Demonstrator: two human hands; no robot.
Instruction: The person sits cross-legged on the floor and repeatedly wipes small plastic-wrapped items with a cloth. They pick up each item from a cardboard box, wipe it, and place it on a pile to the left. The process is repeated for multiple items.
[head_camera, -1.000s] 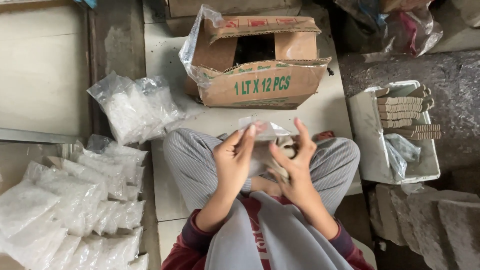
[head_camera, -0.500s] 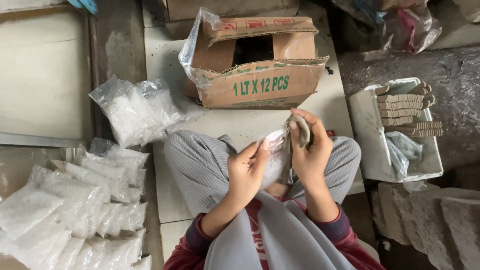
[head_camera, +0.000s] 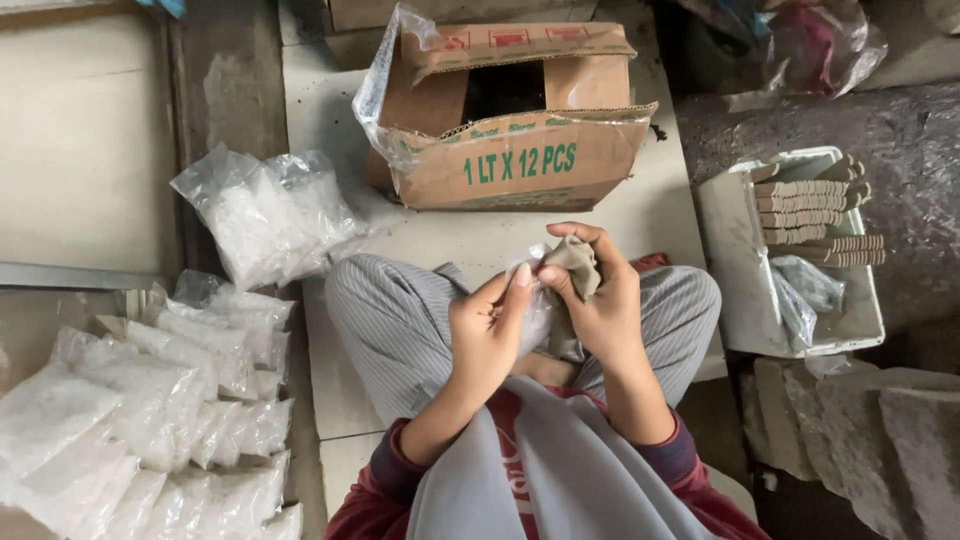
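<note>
I sit cross-legged on the floor in striped trousers. My left hand (head_camera: 488, 330) pinches a small clear plastic bag (head_camera: 531, 305) at its top edge, above my lap. My right hand (head_camera: 598, 300) is closed around a small beige folded piece (head_camera: 577, 262) and presses it against the mouth of the bag. Both hands touch each other between my knees. How far the beige piece sits inside the bag is hidden by my fingers.
An open cardboard box (head_camera: 520, 160) with a plastic liner stands just ahead of my knees. Several filled clear bags (head_camera: 160, 420) lie at my left, with another heap (head_camera: 265, 210) further ahead. A white tray (head_camera: 735, 250) with stacked beige pieces (head_camera: 810, 205) sits at my right, beside grey blocks (head_camera: 880, 440).
My hands came down from chest height, where they held the bag spread open. The right hand now grips the beige piece at the bag's mouth, lower over my lap.
</note>
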